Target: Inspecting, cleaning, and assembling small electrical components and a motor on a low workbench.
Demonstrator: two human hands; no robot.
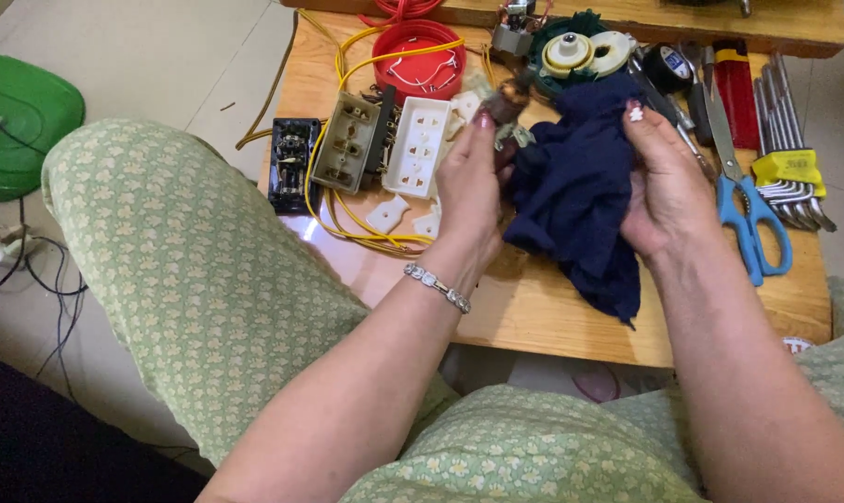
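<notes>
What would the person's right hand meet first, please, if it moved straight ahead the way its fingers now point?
The right hand, gripping the dark blue cloth, points up the low wooden table. Straight ahead it would probably first meet the round black tape roll beside the white-and-yellow plastic spool, though depth is unclear.

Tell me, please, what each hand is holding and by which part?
The left hand grips a small motor part by its lower end; the right hand clutches the dark blue cloth by its right edge.
</notes>
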